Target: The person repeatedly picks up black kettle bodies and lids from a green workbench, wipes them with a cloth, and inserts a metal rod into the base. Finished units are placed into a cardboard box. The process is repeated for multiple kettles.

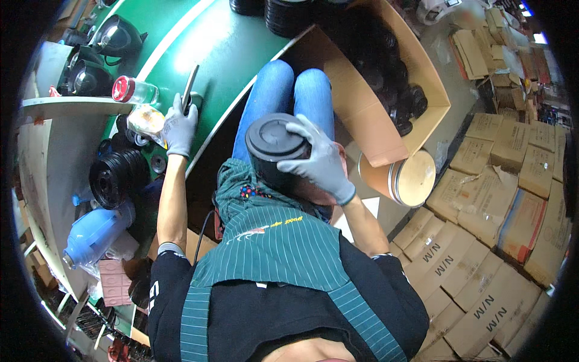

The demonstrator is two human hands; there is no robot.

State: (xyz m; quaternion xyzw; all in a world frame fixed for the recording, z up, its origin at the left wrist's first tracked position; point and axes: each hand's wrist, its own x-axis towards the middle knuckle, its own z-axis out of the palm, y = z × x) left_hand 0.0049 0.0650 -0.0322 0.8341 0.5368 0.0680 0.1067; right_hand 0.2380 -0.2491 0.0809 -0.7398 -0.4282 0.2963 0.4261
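Note:
My right hand (316,160), in a grey glove, is closed around the side of a black round lidded container (274,145). The container rests above my lap, its ringed top facing up. My left hand (180,128), also gloved in grey, is at the green table (223,51). Its fingers are closed on a slim grey bar-shaped tool (192,81) that points away from me; its exact kind does not show. Beside that hand lie a clear plastic bag with something yellow and white (146,122) and a clear jar with a red lid (136,90).
An open carton (368,130) of black parts stands to the right, beside a round drum (413,178). Black stacked parts (286,18) sit at the table's far side. Black discs (117,175) and a blue bottle-like object (96,232) are at left. Cartons (464,289) fill the right.

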